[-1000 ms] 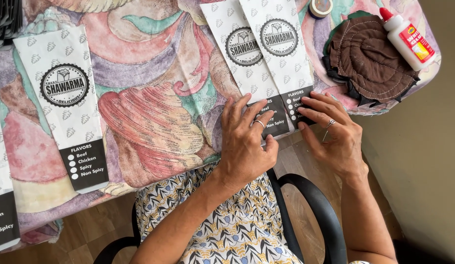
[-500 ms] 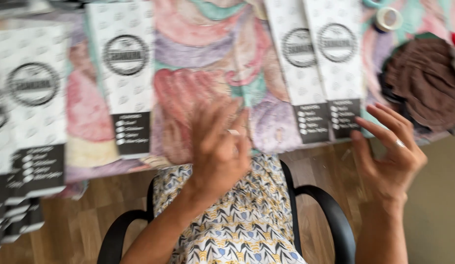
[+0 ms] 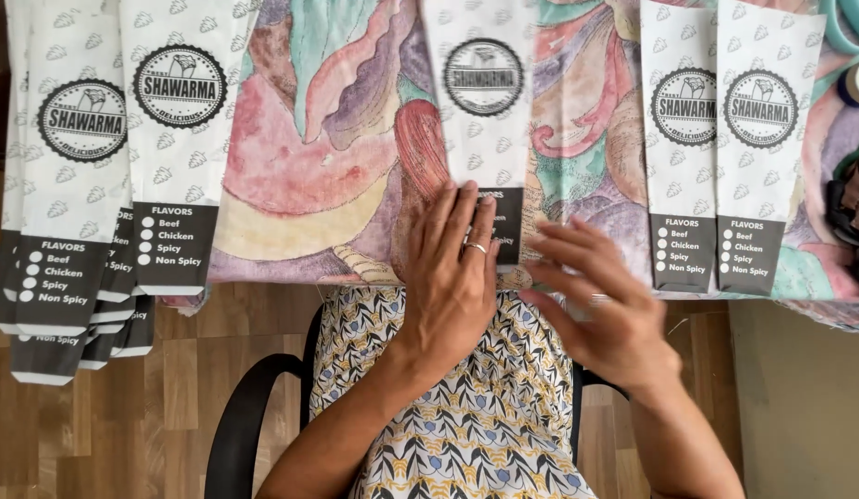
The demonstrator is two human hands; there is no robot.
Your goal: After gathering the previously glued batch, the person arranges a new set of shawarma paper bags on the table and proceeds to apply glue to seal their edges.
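The paper sleeve (image 3: 482, 120) lay on the counter (image 3: 328, 139) under the left hand (image 3: 453, 277). Its fingers (image 3: 466, 217) were flat, pressing the sleeve's lower end. The right hand (image 3: 596, 305) hovered beside, fingers spread, grasping nothing.

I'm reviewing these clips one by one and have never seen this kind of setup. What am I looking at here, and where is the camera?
There is no machine: a seated person works with bare hands, and the one camera sits on their head, looking down. The left hand lies flat on a white paper sleeve with a round emblem and a dark end. The right hand, blurred, hovers beside it and holds nothing. More sleeves lie stacked at left and paired at right, all on a patterned tablecloth.
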